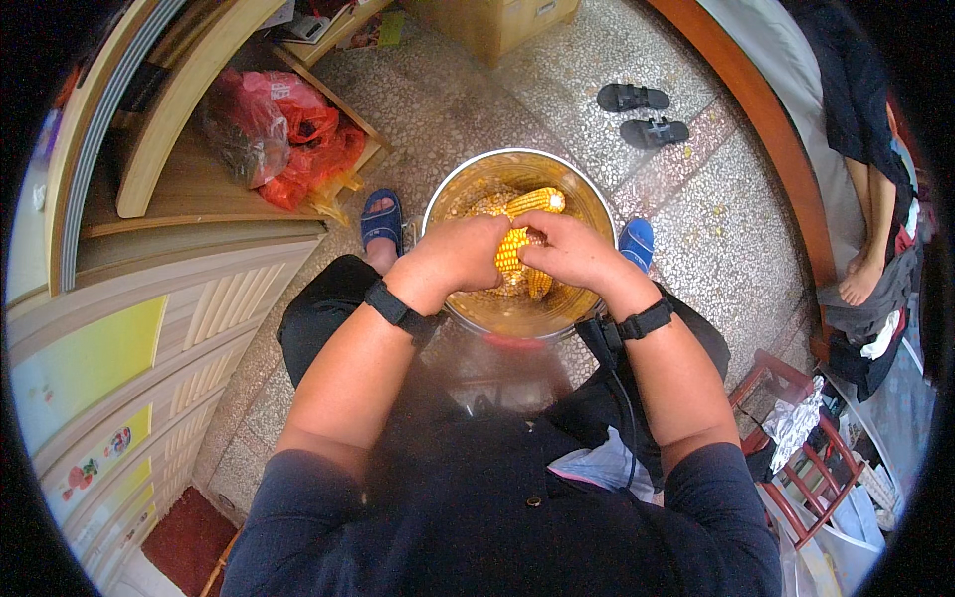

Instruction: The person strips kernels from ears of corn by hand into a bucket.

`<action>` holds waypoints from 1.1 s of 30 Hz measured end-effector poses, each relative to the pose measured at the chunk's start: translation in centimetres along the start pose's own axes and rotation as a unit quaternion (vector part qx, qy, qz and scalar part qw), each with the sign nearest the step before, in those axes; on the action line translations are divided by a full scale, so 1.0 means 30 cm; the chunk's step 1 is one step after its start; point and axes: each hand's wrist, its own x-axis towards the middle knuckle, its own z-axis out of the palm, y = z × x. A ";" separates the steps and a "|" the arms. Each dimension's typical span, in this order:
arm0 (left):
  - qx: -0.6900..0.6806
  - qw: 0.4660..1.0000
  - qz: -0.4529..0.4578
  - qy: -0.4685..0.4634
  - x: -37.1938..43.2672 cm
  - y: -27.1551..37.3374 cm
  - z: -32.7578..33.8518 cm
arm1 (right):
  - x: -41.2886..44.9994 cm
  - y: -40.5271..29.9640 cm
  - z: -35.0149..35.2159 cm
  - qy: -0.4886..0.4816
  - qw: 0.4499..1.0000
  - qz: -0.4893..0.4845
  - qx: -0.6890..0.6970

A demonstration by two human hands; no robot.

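A round metal bucket stands on the floor between my feet. Over its opening, my left hand grips a yellow ear of corn. My right hand curls its thumb and fingers around the other side of that same ear. Another ear of corn leans inside the bucket just beyond my hands, its pale end pointing right. Below my right hand lies a further ear, partly covered. Loose kernels cover part of the bucket's inside. My hands hide much of the middle.
Red plastic bags fill a low wooden shelf at the left. Black sandals lie on the speckled floor ahead. At right, another person's bare legs rest on a bed with a wooden edge. A red-framed rack stands nearer me.
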 end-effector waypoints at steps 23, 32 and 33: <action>0.007 1.000 -0.007 -0.019 -0.004 0.008 -0.014 | 0.006 0.023 0.016 0.007 1.000 -0.023 0.012; 0.009 1.000 -0.013 -0.018 -0.014 0.016 -0.022 | 0.014 0.035 0.025 0.004 1.000 -0.006 0.023; 0.009 1.000 -0.014 -0.018 -0.014 0.014 -0.021 | 0.014 0.031 0.024 0.002 1.000 -0.004 0.026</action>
